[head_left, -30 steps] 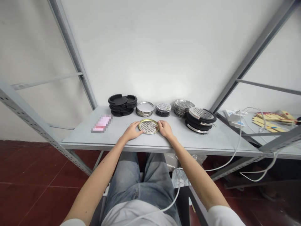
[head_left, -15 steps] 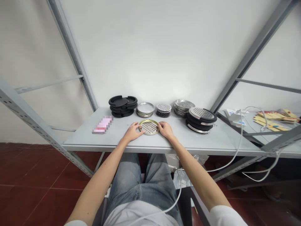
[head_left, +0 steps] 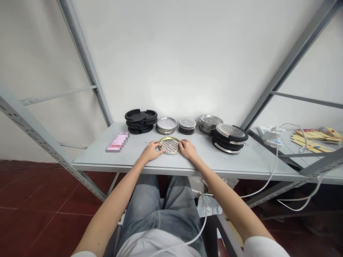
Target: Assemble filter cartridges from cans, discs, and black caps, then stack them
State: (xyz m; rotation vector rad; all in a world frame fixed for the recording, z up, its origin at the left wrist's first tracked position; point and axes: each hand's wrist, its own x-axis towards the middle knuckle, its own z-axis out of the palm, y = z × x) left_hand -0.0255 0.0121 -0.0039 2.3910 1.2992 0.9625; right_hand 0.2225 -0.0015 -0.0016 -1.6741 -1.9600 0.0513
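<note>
A round metal grater disc [head_left: 170, 146] with a gold-coloured rim lies flat on the grey table, close to its front edge. My left hand [head_left: 151, 151] grips its left rim, thumb at the near side and fingers curled over the edge. On the opposite side, my right hand [head_left: 188, 148] holds the right rim with its fingers bent and close together. Behind the disc stand a stack of round rimmed metal pieces [head_left: 166, 124] and a smaller stack topped by a perforated grater disc [head_left: 187, 124].
Black rings [head_left: 140, 121] are piled at the back left. Further right are stacked metal grater discs [head_left: 210, 123] and assembled black-rimmed graters [head_left: 229, 137]. A pink blurred item [head_left: 118, 141] lies left. Metal shelf posts [head_left: 85, 60] flank the table, and a white cable [head_left: 273, 164] hangs at right.
The view has shifted slightly, so things on the table appear a little further right. Both hands stay on the grater disc's rim, with hardly any visible movement.
</note>
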